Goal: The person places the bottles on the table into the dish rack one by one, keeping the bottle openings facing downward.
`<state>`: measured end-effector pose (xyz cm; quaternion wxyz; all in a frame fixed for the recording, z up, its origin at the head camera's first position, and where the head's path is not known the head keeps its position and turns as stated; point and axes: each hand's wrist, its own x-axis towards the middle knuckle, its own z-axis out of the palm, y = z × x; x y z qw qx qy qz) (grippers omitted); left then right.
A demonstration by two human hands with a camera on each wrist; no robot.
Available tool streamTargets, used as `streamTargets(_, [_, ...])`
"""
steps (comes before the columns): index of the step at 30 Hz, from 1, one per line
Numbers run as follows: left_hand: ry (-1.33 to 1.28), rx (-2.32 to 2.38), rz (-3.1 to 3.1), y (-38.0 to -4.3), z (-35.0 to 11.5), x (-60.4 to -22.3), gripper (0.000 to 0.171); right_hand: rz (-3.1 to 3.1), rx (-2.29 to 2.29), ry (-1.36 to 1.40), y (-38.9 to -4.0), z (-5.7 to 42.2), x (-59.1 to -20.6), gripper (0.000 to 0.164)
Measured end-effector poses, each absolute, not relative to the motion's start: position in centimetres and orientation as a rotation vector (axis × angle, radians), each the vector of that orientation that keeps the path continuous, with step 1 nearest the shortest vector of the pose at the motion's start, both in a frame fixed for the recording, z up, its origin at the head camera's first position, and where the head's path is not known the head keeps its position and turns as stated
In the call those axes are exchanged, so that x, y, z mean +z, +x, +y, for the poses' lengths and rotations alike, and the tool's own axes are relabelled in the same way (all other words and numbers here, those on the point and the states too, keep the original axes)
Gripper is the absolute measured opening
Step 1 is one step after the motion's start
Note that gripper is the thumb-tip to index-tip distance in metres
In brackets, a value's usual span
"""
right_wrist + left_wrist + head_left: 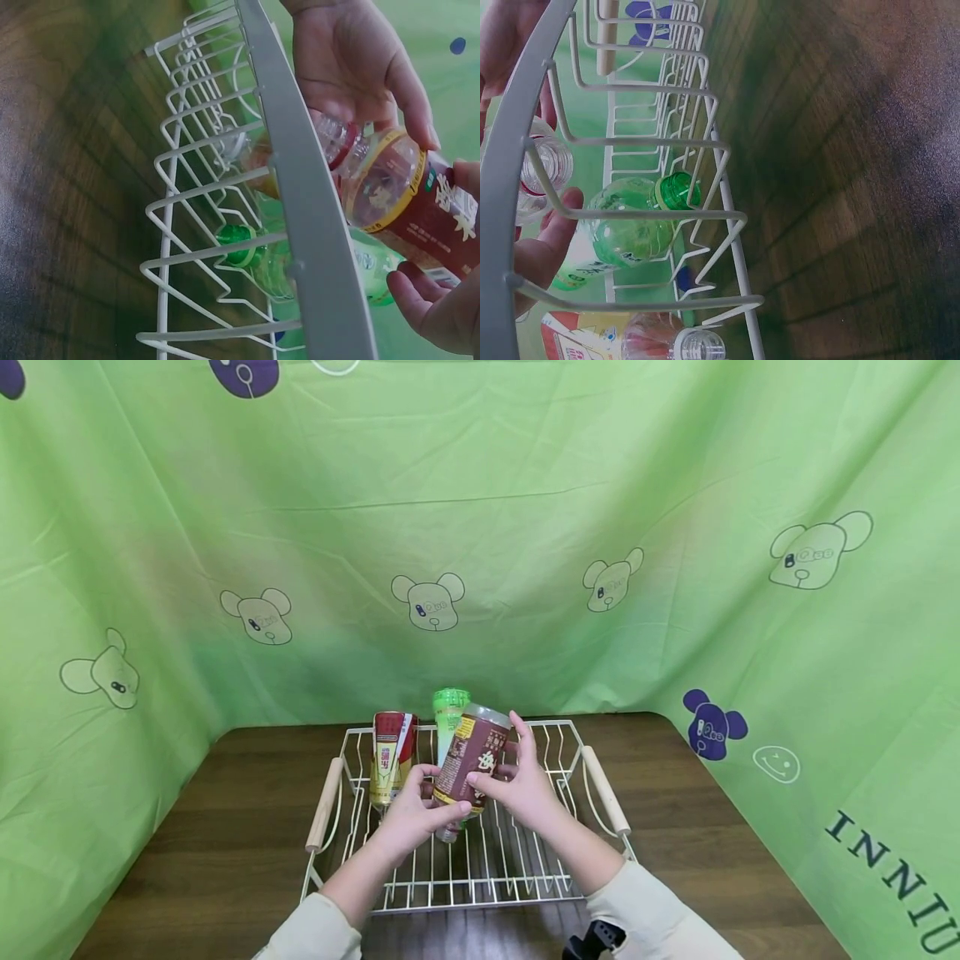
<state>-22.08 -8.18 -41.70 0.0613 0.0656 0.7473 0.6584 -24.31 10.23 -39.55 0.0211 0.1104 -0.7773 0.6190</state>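
Both hands hold a bottle with a maroon label point(474, 756), tilted over a white wire rack point(525, 881). Its clear neck point(334, 142) points downward. My left hand point(408, 818) grips the lower end, thumb in front and fingers at the side. Higher up, the right hand point(525, 785) pinches it between thumb and fingers. A bottle with a red and yellow label point(392, 758) stands neck down in the rack, left of the hands. Behind the held bottle, a green bottle point(451, 703) also sits neck down, partly hidden; its green cap point(236, 244) shows among the wires.
The rack has a wooden handle point(325, 803) on its left and another wooden handle point(606, 789) on its right. It stands on a dark brown wooden table point(697, 860). A green cloth point(525, 543) with bear prints hangs round the back and sides.
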Motion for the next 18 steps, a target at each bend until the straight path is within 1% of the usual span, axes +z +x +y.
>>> streamTargets(8, [0.193,1.935,2.328,-21.92,-7.93,-41.63,0.07,-2.423,1.898,0.299,-24.26,9.91,-39.64,0.108])
streamTargets(18, [0.229,1.899,2.377,-21.79,-8.2,-41.52,0.07,-2.391,1.925,0.273,-24.52,10.12,-39.37,0.109])
